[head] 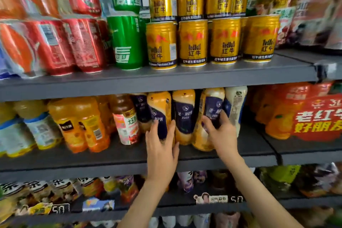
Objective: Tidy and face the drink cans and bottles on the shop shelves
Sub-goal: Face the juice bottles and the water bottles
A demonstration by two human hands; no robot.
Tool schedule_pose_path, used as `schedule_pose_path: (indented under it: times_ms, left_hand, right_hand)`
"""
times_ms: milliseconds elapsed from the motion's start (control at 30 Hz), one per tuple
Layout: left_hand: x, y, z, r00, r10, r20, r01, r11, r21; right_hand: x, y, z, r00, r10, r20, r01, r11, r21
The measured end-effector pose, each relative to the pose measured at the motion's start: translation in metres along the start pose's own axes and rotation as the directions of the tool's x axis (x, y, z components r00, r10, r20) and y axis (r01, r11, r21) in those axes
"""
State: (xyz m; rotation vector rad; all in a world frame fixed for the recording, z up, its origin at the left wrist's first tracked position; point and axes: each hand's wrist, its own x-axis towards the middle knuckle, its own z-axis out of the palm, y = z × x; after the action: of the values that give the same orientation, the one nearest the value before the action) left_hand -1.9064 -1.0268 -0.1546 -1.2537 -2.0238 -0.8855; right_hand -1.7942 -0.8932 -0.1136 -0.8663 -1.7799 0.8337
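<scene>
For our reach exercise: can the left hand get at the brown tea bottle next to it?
Probably yes. The tea bottle stands in the front row just left of the left hand, nothing before it, though that hand must first release the navy-label bottle.

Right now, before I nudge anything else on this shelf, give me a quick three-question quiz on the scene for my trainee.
1. True or false: the gold cans stand in two tiers on the upper shelf.
2. The left hand grips: A) a green can, B) a blue-labelled bottle, C) a red can.
3. The right hand grips the right-hand bottle. How many bottles stand between it and the one in the left hand?

Key: 1 true. 2 B. 3 one, the middle bottle.
</scene>
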Motion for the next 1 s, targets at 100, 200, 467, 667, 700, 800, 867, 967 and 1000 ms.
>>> schedule_pose_path:
  times_ms: [100,200,467,667,700,800,867,967,1000]
  left_hand:
    - [0.007,-0.011,-0.003,0.996,0.090,-0.004,-0.090,0.996,-0.008]
    - [0.015,-0.020,-0.005,0.974,0.226,-0.015,-0.226,0.974,0.023]
    - [0.022,-0.023,0.002,0.960,0.274,0.056,-0.276,0.960,0.042]
    - [0.021,-0.036,0.005,0.943,0.320,0.091,-0.327,0.941,0.088]
    - [0.021,-0.036,0.006,0.940,0.328,0.094,-0.336,0.938,0.086]
    - [0.020,-0.032,0.011,0.944,0.312,0.109,-0.318,0.947,0.042]
    - [0.021,-0.030,0.012,0.951,0.284,0.124,-0.287,0.958,0.008]
    - [0.025,-0.033,0.010,0.952,0.271,0.145,-0.274,0.962,0.001]
    - [0.026,-0.034,0.009,0.952,0.268,0.149,-0.273,0.962,0.019]
  right_hand:
    - [-0.018,0.002,0.006,0.999,-0.051,-0.017,0.051,0.999,0.017]
    - [-0.022,0.001,0.013,0.998,-0.063,-0.025,0.063,0.998,0.006]
    - [-0.034,0.016,0.015,0.965,-0.232,0.122,0.260,0.909,-0.327]
    - [-0.034,0.020,0.021,0.965,-0.235,0.116,0.262,0.844,-0.469]
    - [-0.030,0.021,0.023,0.967,-0.225,0.116,0.253,0.844,-0.473]
    - [-0.021,0.022,0.028,0.973,-0.208,0.101,0.231,0.850,-0.473]
    - [-0.018,0.022,0.032,0.975,-0.199,0.099,0.222,0.855,-0.469]
    - [-0.013,0.021,0.037,0.975,-0.207,0.086,0.223,0.851,-0.475]
    - [-0.013,0.021,0.037,0.974,-0.210,0.083,0.224,0.853,-0.472]
